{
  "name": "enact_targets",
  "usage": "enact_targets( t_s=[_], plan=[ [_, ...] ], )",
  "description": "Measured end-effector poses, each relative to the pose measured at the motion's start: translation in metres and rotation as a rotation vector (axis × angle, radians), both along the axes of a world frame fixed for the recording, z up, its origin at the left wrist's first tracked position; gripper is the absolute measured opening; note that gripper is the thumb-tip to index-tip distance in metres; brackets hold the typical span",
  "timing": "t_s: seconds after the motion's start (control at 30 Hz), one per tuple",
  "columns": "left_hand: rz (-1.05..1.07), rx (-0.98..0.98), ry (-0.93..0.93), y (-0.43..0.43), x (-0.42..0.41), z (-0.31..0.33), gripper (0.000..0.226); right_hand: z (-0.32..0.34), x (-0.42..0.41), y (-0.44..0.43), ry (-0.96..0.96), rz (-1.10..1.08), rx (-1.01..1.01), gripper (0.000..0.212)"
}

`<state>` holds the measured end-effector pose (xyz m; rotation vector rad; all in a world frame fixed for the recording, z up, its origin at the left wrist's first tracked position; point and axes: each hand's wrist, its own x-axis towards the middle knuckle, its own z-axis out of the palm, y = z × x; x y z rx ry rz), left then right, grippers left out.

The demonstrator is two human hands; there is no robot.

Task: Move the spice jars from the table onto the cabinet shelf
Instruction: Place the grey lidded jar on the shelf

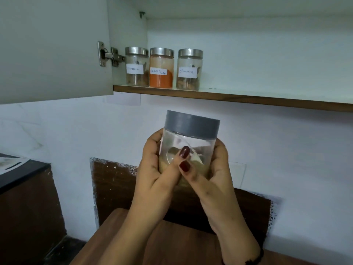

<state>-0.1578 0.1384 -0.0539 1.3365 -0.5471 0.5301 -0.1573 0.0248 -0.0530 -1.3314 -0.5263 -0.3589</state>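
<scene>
Item in hand: one clear jar with grey screw lid [189, 144], a shallow layer of pale spice at the bottom, held upright in mid-air below the cabinet shelf [238, 96] and above the wooden surface [152, 243]. Left hand [152, 165] and right hand [214, 169] were both wrapped around its lower body, thumbs crossed over the front; no label was visible on it.

Already shelved, at the left end, standing in a row close together: a steel-lidded jar of brown pieces, label illegible [136, 66]; a red chilli powder jar [161, 68]; a cinnamon jar [189, 69]. The shelf to their right was bare, and the cabinet door [53, 48] stood open.

Progress, as judged: three jars placed, a fourth on its way up, most likely bound for the free space beside the cinnamon. The visible part of the surface carried no further jars; whether any waited out of view could not be told.
</scene>
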Motion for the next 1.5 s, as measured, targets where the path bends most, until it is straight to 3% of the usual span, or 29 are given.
enact_targets(
  t_s=[0.17, 0.43, 0.57, 0.67, 0.93, 1.17, 1.33, 1.5],
  plan=[
    [0.01, 0.063, -0.115, -0.016, -0.018, 0.014, 0.042, 0.007, -0.01, -0.014, 0.013, -0.029, 0.15, 0.072],
    [-0.177, 0.007, -0.016, -0.022, -0.013, 0.014, 0.044, 0.018, -0.026, -0.033, 0.094, 0.094, 0.41, 0.059],
    [-0.268, 0.079, 0.01, -0.026, -0.014, 0.014, 0.072, 0.019, -0.028, -0.035, 0.147, 0.077, 0.435, 0.059],
    [-0.272, 0.068, -0.013, -0.029, -0.018, 0.015, 0.082, 0.018, -0.026, -0.036, 0.133, -0.029, 0.4, 0.06],
    [-0.146, 0.006, -0.108, -0.033, -0.018, 0.017, 0.071, 0.023, -0.025, -0.042, 0.06, -0.168, 0.171, 0.044],
    [-0.037, 0.062, -0.145, -0.04, -0.01, 0.023, 0.08, 0.025, -0.02, -0.052, -0.021, -0.317, -0.033, 0.077],
    [-0.057, 0.096, -0.144, -0.046, 0.002, 0.026, 0.084, 0.028, -0.01, -0.067, -0.048, -0.351, -0.073, 0.065],
    [0.016, 0.185, -0.173, -0.054, 0.024, 0.044, 0.079, 0.044, 0.002, -0.08, -0.079, -0.386, -0.106, 0.067]
  ],
)
